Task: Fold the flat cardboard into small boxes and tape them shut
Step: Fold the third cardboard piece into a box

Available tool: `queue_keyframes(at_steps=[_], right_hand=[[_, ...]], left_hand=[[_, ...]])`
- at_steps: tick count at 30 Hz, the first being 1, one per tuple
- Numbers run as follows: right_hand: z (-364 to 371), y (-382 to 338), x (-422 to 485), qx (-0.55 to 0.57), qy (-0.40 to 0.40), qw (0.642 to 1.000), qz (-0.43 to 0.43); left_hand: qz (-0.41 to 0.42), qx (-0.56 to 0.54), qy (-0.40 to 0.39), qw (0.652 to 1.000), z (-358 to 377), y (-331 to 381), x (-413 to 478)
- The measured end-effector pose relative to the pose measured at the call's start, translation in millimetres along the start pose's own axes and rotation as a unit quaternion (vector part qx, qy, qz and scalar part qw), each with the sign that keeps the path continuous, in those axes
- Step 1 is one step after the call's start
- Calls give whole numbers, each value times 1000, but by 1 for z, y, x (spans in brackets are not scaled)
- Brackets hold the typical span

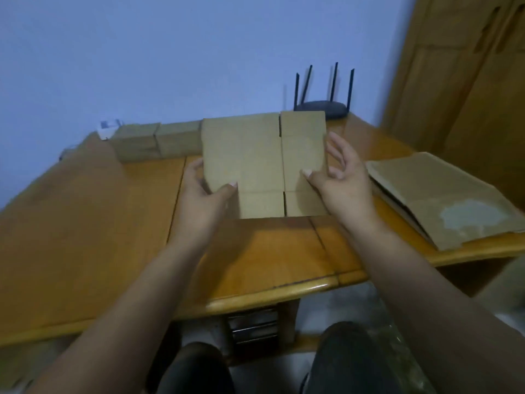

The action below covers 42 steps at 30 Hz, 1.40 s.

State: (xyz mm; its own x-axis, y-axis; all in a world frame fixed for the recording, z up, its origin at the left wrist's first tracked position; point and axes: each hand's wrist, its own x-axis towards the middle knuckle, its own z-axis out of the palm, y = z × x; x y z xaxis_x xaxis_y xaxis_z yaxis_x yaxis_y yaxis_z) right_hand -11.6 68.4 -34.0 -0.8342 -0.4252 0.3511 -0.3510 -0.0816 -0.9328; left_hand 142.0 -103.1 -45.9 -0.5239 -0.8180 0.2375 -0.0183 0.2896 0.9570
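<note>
Centrally, the left hand (203,194) grips the lower left edge of the flat cardboard (247,160), thumb on the near face, fingers behind. The right hand (339,177) is released: its thumb tip touches the near face beside the lower crease, and the fingers lie loosely spread just off the right edge. The flat cardboard, creased and slotted into panels, is held raised over the middle of the counter (85,223). Two folded boxes (156,140) stand touching along the far edge, towards the left corner. A stack of sheets (443,194) lies at the right edge. A black router (322,108) with four antennas sits at the far edge, behind the cardboard.
</note>
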Motion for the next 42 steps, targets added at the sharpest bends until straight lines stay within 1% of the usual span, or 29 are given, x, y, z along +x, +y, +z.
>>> queue_keyframes(at_steps=[3, 6, 8, 11, 14, 20, 25, 32, 36, 38, 42], right_hand=[[50, -4, -12, 11, -35, 999, -14], [90, -1, -24, 6, -47, 998, -34], [109, 0, -32, 0, -54, 998, -44], [124, 6, -42, -17, -57, 996, -60], [129, 15, -45, -34, -56, 996, -66], [134, 30, -45, -35, -45, 992, -112], [140, 30, -35, -31, -50, 992, -111], [147, 27, -24, -2, -36, 993, -114], [151, 38, -31, -7, -33, 990, -135], [152, 40, -30, 6, -40, 990, -134], [150, 40, -30, 26, -57, 991, -122]], left_hand=[[9, 2, 34, 999, -34, -12, -4], [18, -10, 83, 996, -60, -26, -7], [24, -25, 107, 994, -72, -35, -10], [33, -48, 122, 991, -81, -48, -11], [32, -56, 128, 990, -84, -57, -10], [44, -68, 143, 986, -86, -67, -4], [61, -70, 135, 986, -88, -68, 7], [98, -70, 120, 985, -79, -55, 15], [79, -110, 144, 980, -71, -62, 12], [86, -109, 159, 977, -73, -64, 13], [97, -92, 165, 977, -73, -62, 11]])
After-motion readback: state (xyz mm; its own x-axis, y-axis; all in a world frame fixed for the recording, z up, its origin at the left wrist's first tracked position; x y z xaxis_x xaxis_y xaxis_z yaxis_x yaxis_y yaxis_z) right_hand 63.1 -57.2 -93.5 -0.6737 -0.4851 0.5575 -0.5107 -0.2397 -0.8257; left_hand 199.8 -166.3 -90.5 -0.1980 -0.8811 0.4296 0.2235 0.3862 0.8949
